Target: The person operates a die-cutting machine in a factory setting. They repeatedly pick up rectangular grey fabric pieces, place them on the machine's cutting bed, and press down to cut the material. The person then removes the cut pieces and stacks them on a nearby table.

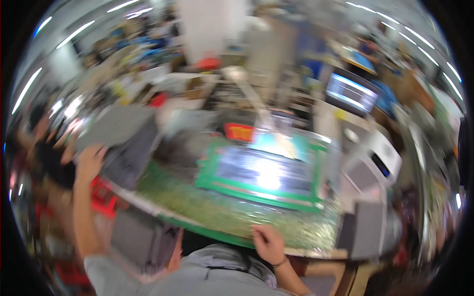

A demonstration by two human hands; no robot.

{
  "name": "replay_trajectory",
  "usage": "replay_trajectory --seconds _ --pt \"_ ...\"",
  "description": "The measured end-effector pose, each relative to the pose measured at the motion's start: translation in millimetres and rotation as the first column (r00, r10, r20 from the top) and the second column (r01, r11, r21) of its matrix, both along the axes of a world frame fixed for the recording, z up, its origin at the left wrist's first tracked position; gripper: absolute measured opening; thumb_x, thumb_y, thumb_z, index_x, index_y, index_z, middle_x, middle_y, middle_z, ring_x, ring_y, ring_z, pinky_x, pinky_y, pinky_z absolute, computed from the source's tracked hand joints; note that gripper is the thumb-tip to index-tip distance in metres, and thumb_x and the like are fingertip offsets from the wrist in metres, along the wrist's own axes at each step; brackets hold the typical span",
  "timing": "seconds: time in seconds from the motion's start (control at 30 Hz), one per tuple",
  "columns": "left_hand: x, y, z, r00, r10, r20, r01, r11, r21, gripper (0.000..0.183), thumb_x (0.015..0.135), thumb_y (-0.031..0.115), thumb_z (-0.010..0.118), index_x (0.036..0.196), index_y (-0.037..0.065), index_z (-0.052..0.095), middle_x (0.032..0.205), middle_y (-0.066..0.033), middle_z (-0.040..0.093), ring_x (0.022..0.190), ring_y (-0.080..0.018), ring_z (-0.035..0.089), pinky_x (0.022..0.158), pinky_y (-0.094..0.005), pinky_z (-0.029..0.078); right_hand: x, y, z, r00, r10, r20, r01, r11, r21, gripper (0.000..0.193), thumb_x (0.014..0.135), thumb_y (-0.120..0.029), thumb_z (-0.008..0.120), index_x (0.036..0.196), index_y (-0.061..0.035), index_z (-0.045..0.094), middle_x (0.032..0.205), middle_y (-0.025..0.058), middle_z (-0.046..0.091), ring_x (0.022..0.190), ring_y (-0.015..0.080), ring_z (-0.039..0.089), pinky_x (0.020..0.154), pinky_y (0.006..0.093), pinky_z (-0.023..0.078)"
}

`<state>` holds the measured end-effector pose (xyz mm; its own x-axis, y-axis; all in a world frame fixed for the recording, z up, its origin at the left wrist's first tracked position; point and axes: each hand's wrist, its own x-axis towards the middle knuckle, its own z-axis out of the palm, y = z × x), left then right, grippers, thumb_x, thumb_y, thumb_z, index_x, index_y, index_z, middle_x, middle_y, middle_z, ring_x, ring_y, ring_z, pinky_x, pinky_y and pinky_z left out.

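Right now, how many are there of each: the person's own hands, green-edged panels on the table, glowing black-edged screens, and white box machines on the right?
Own hands: 2, left hand and right hand
Green-edged panel: 1
Glowing black-edged screen: 1
White box machine: 1
Total: 5

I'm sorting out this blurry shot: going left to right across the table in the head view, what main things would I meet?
Grey boxy item → green-framed panel → white boxy device with a grille.
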<state>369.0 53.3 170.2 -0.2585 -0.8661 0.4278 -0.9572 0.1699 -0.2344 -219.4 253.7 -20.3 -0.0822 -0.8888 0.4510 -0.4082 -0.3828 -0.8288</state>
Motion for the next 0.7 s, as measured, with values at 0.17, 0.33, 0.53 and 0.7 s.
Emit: replay_trajectory --seconds 0.17,0.33,0.53,0.7 --pt "-61 -22 48 0.893 0.094 -0.441 -0.248 0.920 -0.304 0.035 0.097 0.038 0.079 0.099 0.002 0.078 0.091 -0.0152 0.074 0.087 -0.0318 0.069 0.080 -0.0428 0.053 -23 24 -54 0.959 0.028 0.281 -0.120 0.942 0.314 0.033 0.093 -0.003 0.076 0.125 0.0023 0.070 0.109 0.0115 0.073 0.089 0.0226 0.070 0.081 0.0338 0.057" --pt "-197 68 86 0.876 -0.482 0.030 0.360 0.612 -0.704 0.045 0.077 0.044 0.090 0.086 0.009 0.064 0.074 -0.0063 0.053 0.068 -0.0295 0.053 0.066 -0.0440 0.042 -26 34 0 0.942 0.194 0.272 -0.313 0.797 0.517 0.043 0.110 -0.033 0.066 0.149 -0.0159 0.067 0.147 0.0205 0.067 0.127 0.0320 0.068 0.105 0.0519 0.055" --pt "-326 160 -37 0.557 -0.590 -0.584 0.703 0.710 -0.048 0.043 0.089 0.048 0.075 0.093 0.006 0.066 0.080 -0.0080 0.061 0.071 -0.0315 0.062 0.061 -0.0480 0.048 -5 -3 -24 0.467 0.165 0.869 -0.736 0.617 0.279 0.068 0.107 -0.038 0.070 0.159 0.0013 0.050 0.152 0.0141 0.059 0.133 0.0383 0.058 0.115 0.0491 0.046" --pt "-368 146 -143 0.121 -0.561 -0.819 0.658 0.663 -0.357 0.015 0.091 0.010 0.078 0.103 0.005 0.070 0.109 -0.0081 0.056 0.084 -0.0242 0.059 0.074 -0.0352 0.050 4 -11 -16 0.388 0.091 0.917 -0.742 0.622 0.252 0.068 0.106 -0.036 0.071 0.158 0.0017 0.050 0.150 0.0144 0.060 0.132 0.0378 0.059 0.114 0.0486 0.046"
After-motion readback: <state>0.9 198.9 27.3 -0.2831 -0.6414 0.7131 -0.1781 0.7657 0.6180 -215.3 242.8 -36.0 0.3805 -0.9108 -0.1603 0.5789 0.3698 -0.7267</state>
